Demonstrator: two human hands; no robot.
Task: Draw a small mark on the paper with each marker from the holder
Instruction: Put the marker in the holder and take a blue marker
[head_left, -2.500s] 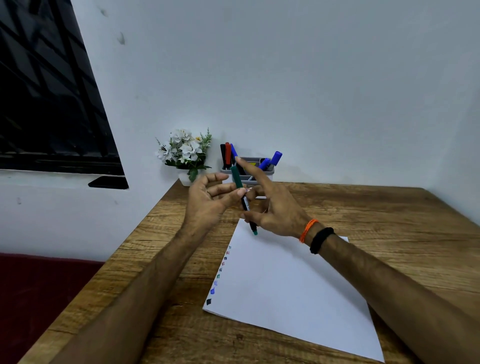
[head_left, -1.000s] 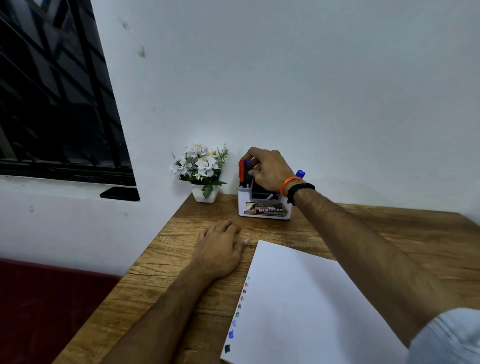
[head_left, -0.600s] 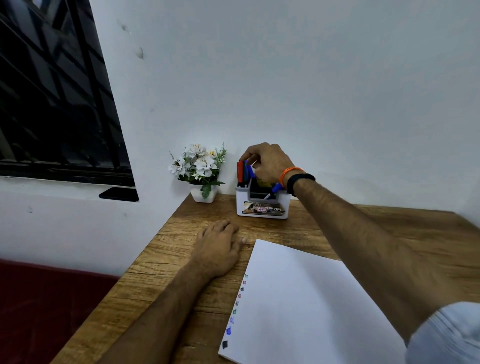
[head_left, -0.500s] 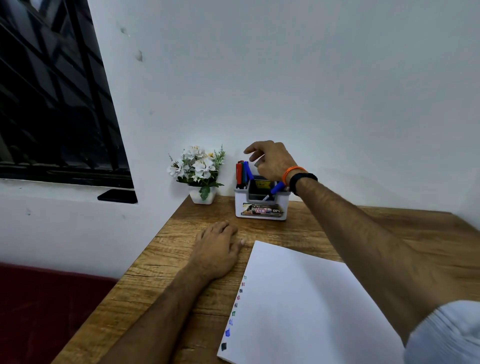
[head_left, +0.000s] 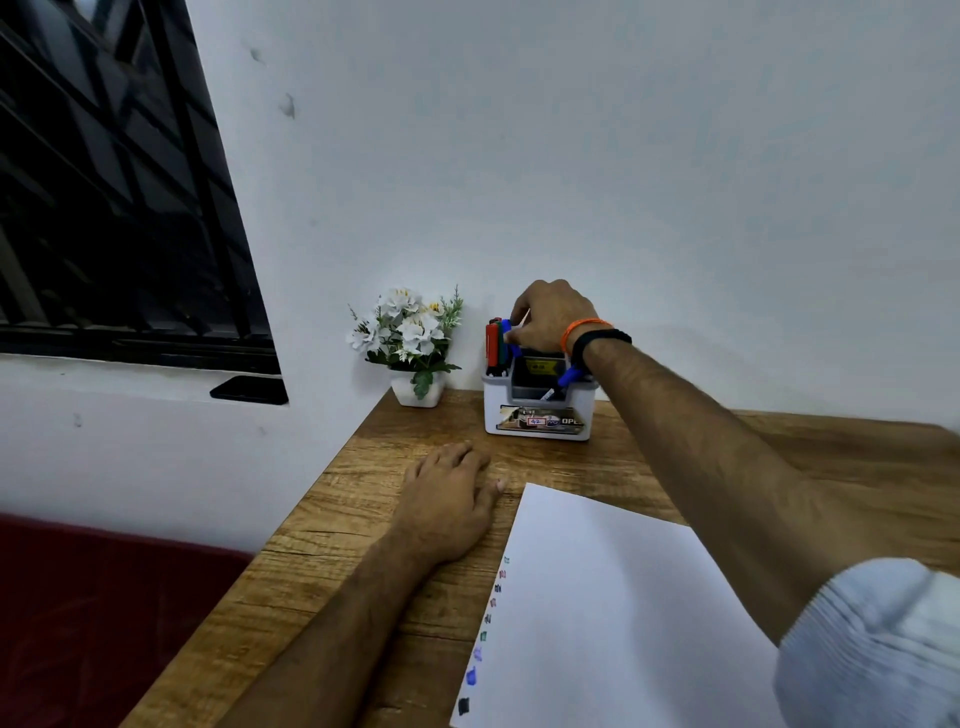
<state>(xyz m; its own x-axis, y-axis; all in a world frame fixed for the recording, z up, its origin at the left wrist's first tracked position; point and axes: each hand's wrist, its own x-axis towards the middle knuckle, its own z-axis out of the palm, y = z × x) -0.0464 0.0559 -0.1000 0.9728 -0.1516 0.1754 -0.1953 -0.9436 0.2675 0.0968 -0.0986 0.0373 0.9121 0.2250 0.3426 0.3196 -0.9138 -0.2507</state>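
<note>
Right hand (head_left: 550, 319) over holder (head_left: 537, 410) at table's far edge, fingers curled onto upright blue marker (head_left: 506, 332), long axis vertical, lift straight up. Left hand (head_left: 449, 499) flat on table, beside paper (head_left: 613, 613), holding nothing.

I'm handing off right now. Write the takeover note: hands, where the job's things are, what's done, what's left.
Right hand: over the holder at the desk's back edge, fingers curled at a blue marker in its left compartment; grip not clearly visible.
Left hand: flat on the desk, holding nothing, just left of the paper.
Markers: red and green ones stand beside that blue one; another blue marker leans in the right compartment.
Done: a column of small coloured marks runs down the paper's left edge.
Left: pull the next marker, mark, return it. Which markers remain unused cannot be told.
</note>
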